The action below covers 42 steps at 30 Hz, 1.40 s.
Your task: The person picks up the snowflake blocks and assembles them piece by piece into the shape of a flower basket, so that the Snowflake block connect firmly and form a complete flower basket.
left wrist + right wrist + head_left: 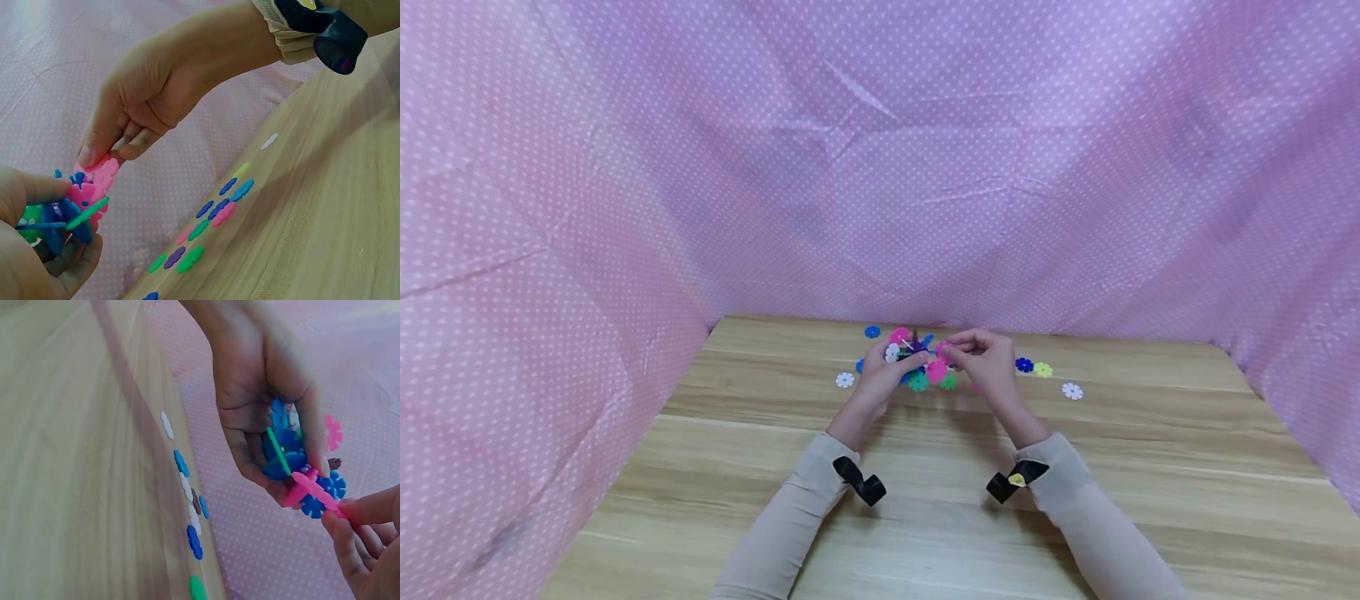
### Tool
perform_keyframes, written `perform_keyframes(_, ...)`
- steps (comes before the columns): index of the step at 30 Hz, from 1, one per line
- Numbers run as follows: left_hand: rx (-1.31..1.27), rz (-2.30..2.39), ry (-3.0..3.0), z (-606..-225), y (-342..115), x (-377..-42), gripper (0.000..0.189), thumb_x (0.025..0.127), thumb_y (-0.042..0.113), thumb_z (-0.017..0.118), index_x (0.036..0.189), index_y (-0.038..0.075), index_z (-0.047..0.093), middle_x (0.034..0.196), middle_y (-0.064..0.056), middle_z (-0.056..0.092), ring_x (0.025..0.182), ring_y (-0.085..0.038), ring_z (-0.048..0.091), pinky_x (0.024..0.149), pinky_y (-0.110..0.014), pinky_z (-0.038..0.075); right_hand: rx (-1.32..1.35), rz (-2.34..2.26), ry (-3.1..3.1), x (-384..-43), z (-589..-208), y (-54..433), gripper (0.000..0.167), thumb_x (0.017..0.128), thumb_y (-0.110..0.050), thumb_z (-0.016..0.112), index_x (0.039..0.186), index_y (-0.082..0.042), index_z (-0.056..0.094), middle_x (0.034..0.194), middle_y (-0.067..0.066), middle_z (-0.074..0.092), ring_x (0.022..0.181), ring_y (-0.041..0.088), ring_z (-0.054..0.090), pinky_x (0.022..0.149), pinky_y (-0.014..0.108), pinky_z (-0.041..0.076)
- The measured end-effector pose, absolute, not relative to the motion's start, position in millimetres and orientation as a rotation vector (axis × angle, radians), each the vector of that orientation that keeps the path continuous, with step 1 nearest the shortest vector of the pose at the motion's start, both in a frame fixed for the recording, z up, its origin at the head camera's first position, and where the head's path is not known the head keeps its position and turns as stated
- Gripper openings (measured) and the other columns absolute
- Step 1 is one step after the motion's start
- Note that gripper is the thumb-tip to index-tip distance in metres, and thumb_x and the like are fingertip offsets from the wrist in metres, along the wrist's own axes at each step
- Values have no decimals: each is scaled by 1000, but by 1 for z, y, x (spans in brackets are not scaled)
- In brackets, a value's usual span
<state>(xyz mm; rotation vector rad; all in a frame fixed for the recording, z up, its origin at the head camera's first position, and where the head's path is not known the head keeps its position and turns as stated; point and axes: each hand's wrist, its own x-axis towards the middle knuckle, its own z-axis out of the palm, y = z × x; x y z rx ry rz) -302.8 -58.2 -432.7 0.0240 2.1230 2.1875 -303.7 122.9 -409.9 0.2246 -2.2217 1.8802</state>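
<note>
looks partly done, with loose flower discs left on the table, outside left hand and right hand.
grips a joined cluster in the curled left hand; bristles there with notched discs in blue, pink and green, crossing at odd angles. pinches one pink disc in the right hand, just beyond the left thumb; cannot tell whether slotted in.

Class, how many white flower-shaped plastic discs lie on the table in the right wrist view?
3: one white flower-shaped plastic disc topmost, a second white disc below a light blue disc, a third white disc above a dark blue disc. More may be hidden.
</note>
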Motion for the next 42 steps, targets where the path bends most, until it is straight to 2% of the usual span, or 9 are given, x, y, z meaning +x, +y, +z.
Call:
perform_keyframes(6,60,2229,2134,-430,-58,-302,52,92,18,78,137,3,58,132,-10,64,115,-19,64,98,-30,56,255,1809,-2162,-300,-411,116,14,84,0,81,92,9,75,86,28,74,57,7,66,57,29,61)
perform_keyframes(12,37,2227,2150,-428,-56,-302,53,91,19,79,139,12,58,140,-8,58,122,-23,61,102,-33,55,257,1839,-2193,-303,-414,119,12,85,2,79,94,9,74,85,25,74,59,5,66,58,27,61)
perform_keyframes(17,10,2247,2111,-428,-56,-302,54,91,16,77,141,13,57,142,-10,57,124,-26,61,103,-36,54,382,1869,-2349,-308,-411,131,18,92,-8,76,102,6,72,93,22,74,69,9,68,67,32,63)
perform_keyframes(21,-16,2238,2124,-427,-59,-304,55,90,17,79,141,16,58,142,-7,56,127,-24,57,109,-39,48,430,1873,-2458,-314,-404,148,25,96,-18,72,111,2,71,101,18,74,78,10,70,72,25,61)
perform_keyframes(24,-23,2231,2137,-426,-61,-306,56,88,16,79,141,17,59,144,-4,55,131,-23,52,113,-42,43,451,1833,-2528,-320,-400,164,27,98,-16,69,115,6,69,100,18,74,81,11,71,73,21,60)
perform_keyframes(29,-16,2204,2140,-424,-63,-306,56,89,16,78,141,17,59,144,-6,54,131,-26,53,113,-44,43,577,1617,-2677,-333,-407,193,23,96,-6,68,111,12,68,94,22,73,77,11,67,67,21,56)
perform_keyframes(32,-20,2178,2143,-424,-63,-306,55,90,17,77,142,19,58,144,-7,54,130,-26,54,112,-45,43,669,1464,-2722,-338,-421,211,18,93,-1,70,106,12,70,88,18,74,74,8,65,65,18,55)
perform_keyframes(35,-17,2170,2125,-425,-63,-305,53,91,19,76,141,19,59,146,-8,54,132,-26,52,115,-46,41,737,1342,-2786,-339,-433,227,16,89,3,70,102,11,72,85,15,73,74,10,64,66,17,54)
perform_keyframes(42,-18,2167,2058,-427,-59,-302,50,90,20,76,137,22,60,143,-7,56,131,-25,51,117,-47,38,718,1184,-3001,-334,-451,243,20,87,-6,79,102,6,74,92,13,72,83,16,63,72,19,53)
